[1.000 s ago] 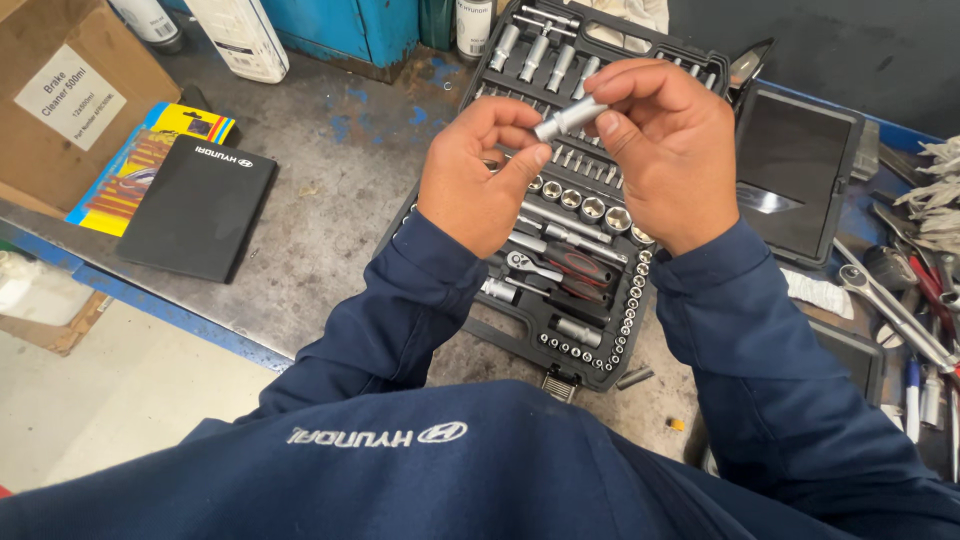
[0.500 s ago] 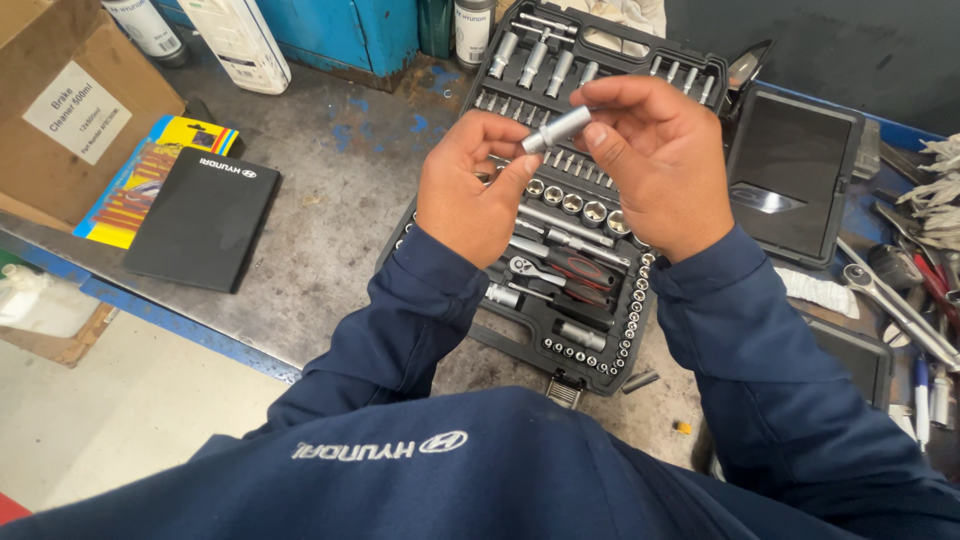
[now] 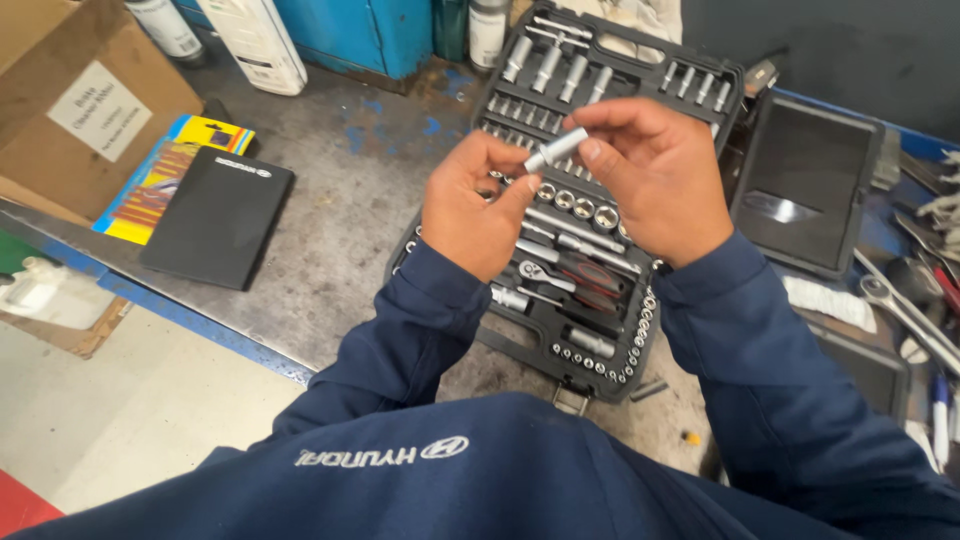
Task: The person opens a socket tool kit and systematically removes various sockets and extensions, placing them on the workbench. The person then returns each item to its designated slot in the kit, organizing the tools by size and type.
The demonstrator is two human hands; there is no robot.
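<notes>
On the surface [image 3: 350, 200] there is one open socket case [image 3: 520, 330], one cardboard box [image 3: 60, 110], one black folder [image 3: 215, 215], one coloured packet [image 3: 160, 175], and three bottles along the far edge. Two hands hold one long socket [image 3: 556, 150].

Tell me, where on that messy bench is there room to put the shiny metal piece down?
The widest bare patch of the bench lies between the black folder and the open socket case. The right side is crowded with wrenches and a dark tray. Both the left hand and right hand hold the socket above the case.
</notes>
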